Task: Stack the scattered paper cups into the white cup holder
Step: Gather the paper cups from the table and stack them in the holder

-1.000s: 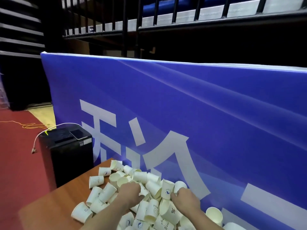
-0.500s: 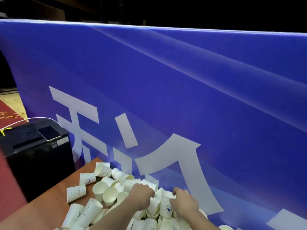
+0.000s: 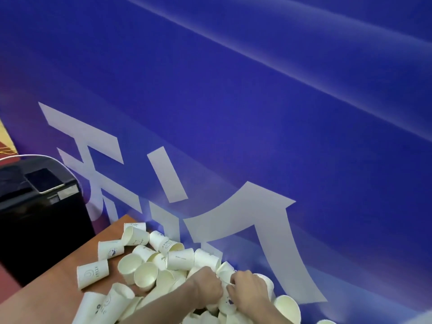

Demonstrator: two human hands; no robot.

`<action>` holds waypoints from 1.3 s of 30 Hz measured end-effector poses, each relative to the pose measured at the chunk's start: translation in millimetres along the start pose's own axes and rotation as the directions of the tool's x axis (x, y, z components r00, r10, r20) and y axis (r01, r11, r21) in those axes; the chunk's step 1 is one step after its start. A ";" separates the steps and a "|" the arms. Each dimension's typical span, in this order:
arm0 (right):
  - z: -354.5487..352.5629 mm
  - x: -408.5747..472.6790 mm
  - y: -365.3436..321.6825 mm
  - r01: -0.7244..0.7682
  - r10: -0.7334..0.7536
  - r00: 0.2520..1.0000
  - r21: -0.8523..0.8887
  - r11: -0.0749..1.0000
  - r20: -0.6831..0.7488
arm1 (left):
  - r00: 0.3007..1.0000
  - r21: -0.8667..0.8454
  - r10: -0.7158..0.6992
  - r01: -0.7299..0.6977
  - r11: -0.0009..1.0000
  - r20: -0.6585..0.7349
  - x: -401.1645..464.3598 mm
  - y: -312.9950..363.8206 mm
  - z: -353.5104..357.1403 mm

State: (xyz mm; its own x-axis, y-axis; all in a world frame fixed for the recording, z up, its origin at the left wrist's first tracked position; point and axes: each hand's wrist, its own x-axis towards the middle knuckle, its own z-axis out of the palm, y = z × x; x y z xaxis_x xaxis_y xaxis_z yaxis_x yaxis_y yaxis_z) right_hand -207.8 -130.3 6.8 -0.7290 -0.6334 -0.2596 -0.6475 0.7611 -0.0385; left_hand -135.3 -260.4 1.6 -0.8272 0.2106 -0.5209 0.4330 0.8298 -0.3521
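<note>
A heap of white paper cups [image 3: 149, 265] lies scattered on the brown wooden table [image 3: 46, 298], most on their sides, some with blue logos. Both my hands are in the middle of the heap, close together. My left hand [image 3: 207, 287] has its fingers curled down around a cup [image 3: 225, 274] at the heap's centre. My right hand [image 3: 247, 288] grips the same cup from the right side, fingers bent over it. A white cup holder is not in view.
A tall blue banner [image 3: 257, 113] with large white characters stands right behind the table. A black bin-like machine [image 3: 39, 213] with a phone [image 3: 44, 181] on top stands left of the table. Red floor shows at the far left.
The camera has tilted down and moved closer to the banner. Both hands have come together over one cup in the heap's middle.
</note>
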 end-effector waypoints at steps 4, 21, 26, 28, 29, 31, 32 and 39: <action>-15.2 -25.4 3.4 -0.022 0.030 0.994 0.071 0.997 -0.105 | 0.992 -0.004 -0.114 0.114 0.993 -0.052 -20.9 -2.1 -18.0; -52.3 -214.2 46.9 -0.070 0.135 0.942 0.214 0.974 -0.307 | 0.905 -0.183 -0.351 0.313 0.932 -0.242 -122.3 109.2 -106.2; -21.0 -270.4 77.6 -0.092 0.156 0.959 0.258 0.962 -0.239 | 0.908 -0.231 -0.315 0.255 0.939 -0.277 -112.3 167.2 -110.1; -8.7 -290.8 92.4 -0.097 0.160 0.964 0.283 0.954 -0.211 | 0.919 -0.228 -0.269 0.207 0.952 -0.289 -105.9 189.3 -117.0; -3.0 -298.9 99.4 -0.106 0.167 0.966 0.288 0.952 -0.197 | 0.924 -0.218 -0.239 0.177 0.960 -0.299 -103.7 198.4 -120.7; 7.9 -317.7 117.4 -0.139 0.197 0.965 0.296 0.945 -0.174 | 0.935 -0.197 -0.169 0.111 0.974 -0.311 -99.6 217.3 -132.8; 11.9 -326.8 127.1 -0.155 0.212 0.963 0.299 0.942 -0.166 | 0.941 -0.195 -0.137 0.078 0.978 -0.310 -96.7 225.6 -139.7; 27.7 -385.6 193.0 -0.250 0.308 0.940 0.317 0.915 -0.148 | 0.938 -0.180 0.020 -0.087 0.980 -0.345 -76.0 283.2 -190.0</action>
State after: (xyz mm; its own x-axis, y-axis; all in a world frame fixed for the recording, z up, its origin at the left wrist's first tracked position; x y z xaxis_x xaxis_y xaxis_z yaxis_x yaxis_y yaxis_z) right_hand -45.5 264.6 72.7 -0.9174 -0.3815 -0.1134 -0.3399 0.8991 -0.2758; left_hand -17.9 56.8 89.3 -0.8912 0.3923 -0.2276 0.4316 0.8877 -0.1603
